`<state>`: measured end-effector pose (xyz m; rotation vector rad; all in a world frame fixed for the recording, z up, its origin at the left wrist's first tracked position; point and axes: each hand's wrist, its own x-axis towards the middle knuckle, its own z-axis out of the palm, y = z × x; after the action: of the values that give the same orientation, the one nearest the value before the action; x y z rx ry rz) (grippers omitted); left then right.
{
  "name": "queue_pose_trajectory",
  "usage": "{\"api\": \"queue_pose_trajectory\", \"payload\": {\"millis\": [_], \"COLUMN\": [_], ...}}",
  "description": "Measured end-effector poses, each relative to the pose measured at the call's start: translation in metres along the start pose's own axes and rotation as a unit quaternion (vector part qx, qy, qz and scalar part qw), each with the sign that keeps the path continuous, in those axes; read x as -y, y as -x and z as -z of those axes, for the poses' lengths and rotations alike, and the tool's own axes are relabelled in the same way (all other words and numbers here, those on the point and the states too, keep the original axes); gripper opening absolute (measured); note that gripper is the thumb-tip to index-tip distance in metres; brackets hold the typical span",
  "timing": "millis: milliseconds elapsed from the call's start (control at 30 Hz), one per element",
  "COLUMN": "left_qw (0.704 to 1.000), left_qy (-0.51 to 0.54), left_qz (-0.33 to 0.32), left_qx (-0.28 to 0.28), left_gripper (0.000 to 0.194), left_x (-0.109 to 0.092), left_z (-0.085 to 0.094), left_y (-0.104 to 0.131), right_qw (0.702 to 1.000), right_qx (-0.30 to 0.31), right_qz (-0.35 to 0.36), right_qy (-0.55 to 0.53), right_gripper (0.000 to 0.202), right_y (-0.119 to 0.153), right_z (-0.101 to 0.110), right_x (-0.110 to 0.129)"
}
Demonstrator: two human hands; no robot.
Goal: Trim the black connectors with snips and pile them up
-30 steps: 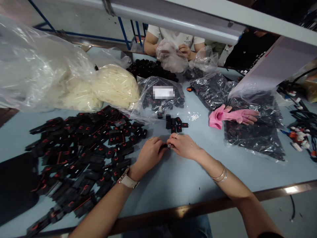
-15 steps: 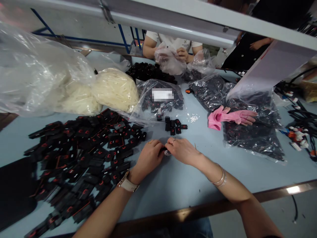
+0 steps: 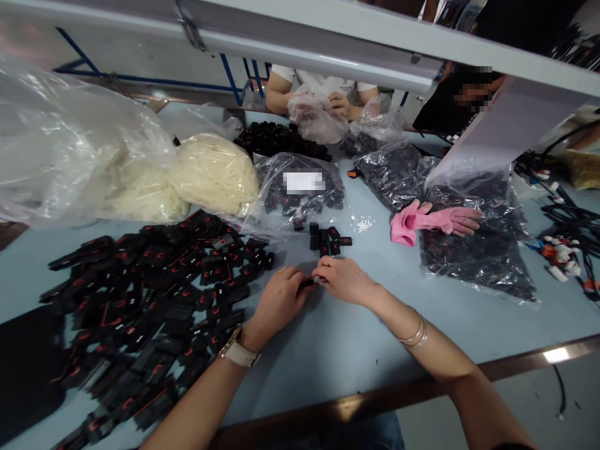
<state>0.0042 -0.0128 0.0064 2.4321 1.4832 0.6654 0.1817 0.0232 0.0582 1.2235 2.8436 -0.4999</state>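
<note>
My left hand (image 3: 284,294) is closed around a small black plastic connector housing (image 3: 307,283), most of it covered by the fingers. Fingertips of my right hand (image 3: 344,279) meet it from the other side, closed on something too small to make out. A little beyond both hands sits a small group of black housings (image 3: 323,236) with red-orange parts. To their right lies a scatter of tiny white pieces (image 3: 363,225). A large pile of black housings (image 3: 173,281) with red-orange clips spreads left of my left hand.
Clear bags of cream-coloured parts (image 3: 215,175) stand at the back left. A labelled bag of black parts (image 3: 304,187) lies ahead. Pink gloves (image 3: 434,222) rest on dark bags (image 3: 478,269) at the right. Across the table a person (image 3: 323,94) handles a plastic bag, beneath a low shelf (image 3: 328,44).
My two hands stay together at nearly the same spot. The fingers have shifted a little, and more of the black housing shows between them. The view has moved slightly.
</note>
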Motion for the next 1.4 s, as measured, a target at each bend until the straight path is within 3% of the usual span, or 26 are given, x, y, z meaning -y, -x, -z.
{"api": "queue_pose_trajectory", "payload": {"millis": [433,700,967,1233,1400], "left_qw": [1.000,0.999,0.996,0.996,0.998], "left_qy": [-0.005,-0.034,-0.086,-0.083,-0.058], "left_qz": [0.005,0.007,-0.011,-0.010,0.024], "left_qx": [0.011,0.008,0.000,0.012,0.016], "left_gripper": [0.008,0.010,0.012,0.011,0.013], "left_x": [0.000,0.000,-0.004,-0.007,-0.002], "left_z": [0.000,-0.002,0.002,0.004,0.003], "left_y": [0.000,0.001,0.001,0.000,0.000], "right_qw": [0.996,0.993,0.984,0.979,0.968], "right_qx": [-0.021,-0.033,-0.060,-0.074,-0.084], "right_qz": [0.001,-0.115,-0.158,-0.143,-0.108], "right_qy": [-0.089,-0.011,-0.055,-0.128,-0.212], "right_gripper": [0.020,0.024,0.021,0.013,0.013], "right_y": [-0.004,-0.001,-0.002,-0.007,-0.008], "right_z": [-0.006,-0.007,-0.012,-0.011,-0.008], "right_x": [-0.008,0.010,0.020,0.015,0.001]}}
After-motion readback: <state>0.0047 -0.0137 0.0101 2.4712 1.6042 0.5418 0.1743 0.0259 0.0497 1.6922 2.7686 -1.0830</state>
